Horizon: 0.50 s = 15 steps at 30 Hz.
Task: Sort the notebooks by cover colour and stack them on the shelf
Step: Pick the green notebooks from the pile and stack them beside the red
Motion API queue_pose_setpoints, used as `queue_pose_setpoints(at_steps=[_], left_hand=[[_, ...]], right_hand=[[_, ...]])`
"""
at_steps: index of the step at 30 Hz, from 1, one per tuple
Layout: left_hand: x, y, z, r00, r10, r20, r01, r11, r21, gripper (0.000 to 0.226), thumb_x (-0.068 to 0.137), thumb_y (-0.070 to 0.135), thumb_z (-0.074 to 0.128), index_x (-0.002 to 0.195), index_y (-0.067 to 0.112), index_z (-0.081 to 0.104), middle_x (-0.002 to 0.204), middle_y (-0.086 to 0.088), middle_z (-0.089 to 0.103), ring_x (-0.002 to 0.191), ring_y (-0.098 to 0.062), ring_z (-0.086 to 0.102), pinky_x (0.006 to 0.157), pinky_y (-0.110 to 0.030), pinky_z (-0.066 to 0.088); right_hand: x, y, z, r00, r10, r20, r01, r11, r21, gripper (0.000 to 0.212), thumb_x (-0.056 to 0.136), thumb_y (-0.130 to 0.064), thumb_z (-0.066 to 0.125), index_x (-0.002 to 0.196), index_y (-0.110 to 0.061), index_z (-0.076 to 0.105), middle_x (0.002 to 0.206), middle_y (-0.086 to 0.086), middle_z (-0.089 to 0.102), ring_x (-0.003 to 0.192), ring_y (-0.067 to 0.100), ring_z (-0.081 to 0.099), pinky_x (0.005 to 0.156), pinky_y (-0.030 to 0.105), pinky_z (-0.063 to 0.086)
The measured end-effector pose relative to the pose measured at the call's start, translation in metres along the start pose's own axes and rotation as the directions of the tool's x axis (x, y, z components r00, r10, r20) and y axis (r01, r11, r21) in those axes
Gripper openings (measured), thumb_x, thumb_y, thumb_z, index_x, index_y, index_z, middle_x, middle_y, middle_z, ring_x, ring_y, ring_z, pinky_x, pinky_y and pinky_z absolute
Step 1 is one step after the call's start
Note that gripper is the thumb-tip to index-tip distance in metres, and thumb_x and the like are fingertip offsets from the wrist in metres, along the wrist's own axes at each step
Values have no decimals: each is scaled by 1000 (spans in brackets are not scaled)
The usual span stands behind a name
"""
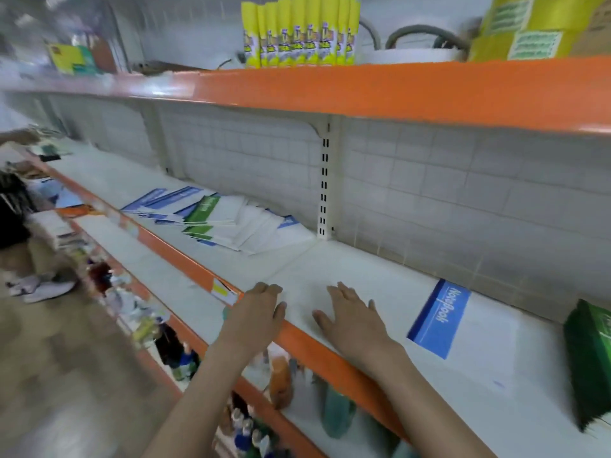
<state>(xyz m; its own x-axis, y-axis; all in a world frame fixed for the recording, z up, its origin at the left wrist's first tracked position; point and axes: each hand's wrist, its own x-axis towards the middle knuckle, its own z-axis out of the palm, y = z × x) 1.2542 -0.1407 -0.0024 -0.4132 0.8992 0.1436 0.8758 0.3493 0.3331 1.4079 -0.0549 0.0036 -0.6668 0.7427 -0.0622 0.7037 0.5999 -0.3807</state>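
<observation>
The right hand (352,317), fingers spread flat on the shelf (363,269), lies nearer the blue notebook (439,317), just to its right, than the empty, spread left hand (261,307).

head cam | looks down-forward along shelf (330,259) | close above hands

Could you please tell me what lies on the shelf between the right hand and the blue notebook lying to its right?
Nothing: in the head view only bare white shelf separates the right hand from the blue notebook.
</observation>
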Motion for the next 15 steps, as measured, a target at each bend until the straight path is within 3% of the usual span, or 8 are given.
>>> queue_pose_setpoints(at_steps=[11,15], left_hand=[[-10,-137,-51,989,-147,-35,150,982,112,43,100,34,37,139,16,41,137,-6,45,115,-26,53,93,-41,47],[-18,-176,-61,976,-217,-34,219,966,137,45,99,37,39,139,18,40,137,-5,45,111,-24,55,88,-37,49]], right_hand=[[65,-115,51,987,-160,-4,160,986,48,57,99,-38,35,149,-18,19,157,4,15,145,17,14,118,43,7],[85,-151,67,964,-264,-1,264,964,16,53,99,-37,37,147,-20,24,154,2,23,140,20,26,118,45,12]])
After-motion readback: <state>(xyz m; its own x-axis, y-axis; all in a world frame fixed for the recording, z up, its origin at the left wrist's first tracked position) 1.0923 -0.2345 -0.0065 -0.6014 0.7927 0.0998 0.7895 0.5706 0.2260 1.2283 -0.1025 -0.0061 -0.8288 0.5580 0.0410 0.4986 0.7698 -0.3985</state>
